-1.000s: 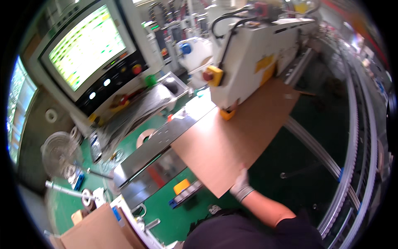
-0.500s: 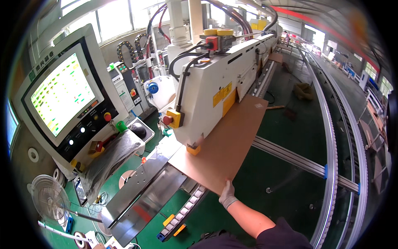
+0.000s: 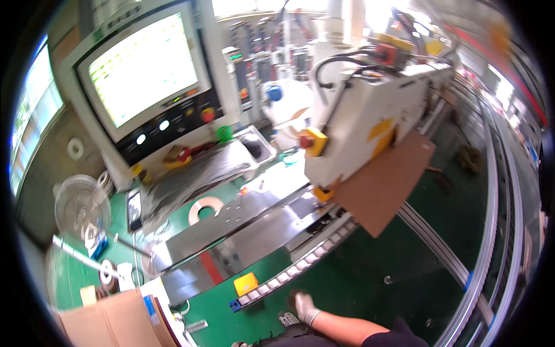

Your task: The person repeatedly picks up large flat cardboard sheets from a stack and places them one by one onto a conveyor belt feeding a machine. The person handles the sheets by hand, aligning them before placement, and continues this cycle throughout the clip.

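A: Where's the board (image 3: 384, 188) to be found, pls?

B: On the right, w/ its left side tucked under the white machine (image 3: 358, 141) & its near corner left poking out over the green floor (image 3: 352, 277); the metal bed (image 3: 245, 246) & roller track (image 3: 303, 265) are seen to the left of it

A: And the grip?

B: Right hand (image 3: 304, 307), gloved, is held low at the near side, well apart from the board & nr a shoe (image 3: 287, 318); its fingers are blurred, so whether they're spread or pressed together can't be told, nor if anything's pinched. Left hand isn't seen

A: How's the board expected to handle?

B: Judged by looks only: thin, flat, prob. fairly light but awkward b/c of its length. Stiff-ish, poss. w/ some flex if lifted by one corner. Smooth face, so a bit of slip is to be expected; corners prob. dented easily if knocked. Best taken by the free near edge, thumb on top, w/ the far part supported

A: Any brand or label that can be read?

B: None. A yellow label (image 3: 380, 128) is seen on the machine's side, but no wording can be made out. The screen (image 3: 144, 66) is washed out, & the marks atop its frame (image 3: 72, 65) are blurred. A blue strip (image 3: 150, 311) on the cardboard (image 3: 104, 318) at near left can't be read either
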The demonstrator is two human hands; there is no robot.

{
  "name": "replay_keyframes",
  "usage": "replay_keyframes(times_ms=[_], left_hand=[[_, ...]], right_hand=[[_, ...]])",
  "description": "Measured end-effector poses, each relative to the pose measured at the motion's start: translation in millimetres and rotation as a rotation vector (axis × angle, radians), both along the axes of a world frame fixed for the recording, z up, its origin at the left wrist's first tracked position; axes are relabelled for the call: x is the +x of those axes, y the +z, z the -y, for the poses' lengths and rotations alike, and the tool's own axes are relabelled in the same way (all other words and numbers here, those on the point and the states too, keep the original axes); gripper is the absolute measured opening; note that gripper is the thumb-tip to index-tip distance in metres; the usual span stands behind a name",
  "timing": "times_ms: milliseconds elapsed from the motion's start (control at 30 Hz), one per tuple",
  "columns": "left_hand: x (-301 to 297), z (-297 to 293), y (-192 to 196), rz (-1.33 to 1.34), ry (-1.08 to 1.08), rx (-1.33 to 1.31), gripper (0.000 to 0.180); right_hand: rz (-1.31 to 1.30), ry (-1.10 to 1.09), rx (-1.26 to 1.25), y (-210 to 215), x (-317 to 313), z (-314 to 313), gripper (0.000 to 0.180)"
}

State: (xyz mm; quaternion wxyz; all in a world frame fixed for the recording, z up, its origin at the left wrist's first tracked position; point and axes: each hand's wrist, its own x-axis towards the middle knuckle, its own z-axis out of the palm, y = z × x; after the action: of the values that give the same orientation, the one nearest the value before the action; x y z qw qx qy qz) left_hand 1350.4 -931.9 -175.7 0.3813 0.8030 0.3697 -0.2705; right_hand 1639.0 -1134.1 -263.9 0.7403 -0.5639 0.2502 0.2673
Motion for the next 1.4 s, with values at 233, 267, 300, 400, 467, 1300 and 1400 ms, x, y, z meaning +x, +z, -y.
replay_keyframes(times_ms=[233, 267, 300, 400, 467, 1300, 1400], left_hand=[[-122, 58, 6, 0.036, 0.425, -0.061, 0.041], [-153, 69, -4, 0.041, 0.542, -0.073, 0.041], [-178, 77, -15, 0.051, 0.657, -0.082, 0.041], [-242, 110, -27, -0.019, 0.595, 0.046, 0.05], [-274, 133, -33, -0.024, 0.768, -0.128, 0.054], [-601, 404, -140, 0.087, 1.468, 0.044, 0.051], [-625, 395, -142, 0.122, 1.675, 0.072, 0.049]], right_hand=[[-0.444, 1.026, 0.098, -2, -97, -10, 0.04], [-0.451, 1.185, 0.06, -5, -90, -22, 0.04], [-0.353, 1.257, -0.068, 12, -83, -34, 0.035], [-0.184, 1.326, 0.021, -52, -64, -49, 0.027], [0.145, 1.435, -0.117, 6, -49, -96, 0.03], [0.825, 2.004, 0.372, 88, -566, -210, 0.021], [0.658, 1.84, 0.267, 125, -615, -263, 0.017]])
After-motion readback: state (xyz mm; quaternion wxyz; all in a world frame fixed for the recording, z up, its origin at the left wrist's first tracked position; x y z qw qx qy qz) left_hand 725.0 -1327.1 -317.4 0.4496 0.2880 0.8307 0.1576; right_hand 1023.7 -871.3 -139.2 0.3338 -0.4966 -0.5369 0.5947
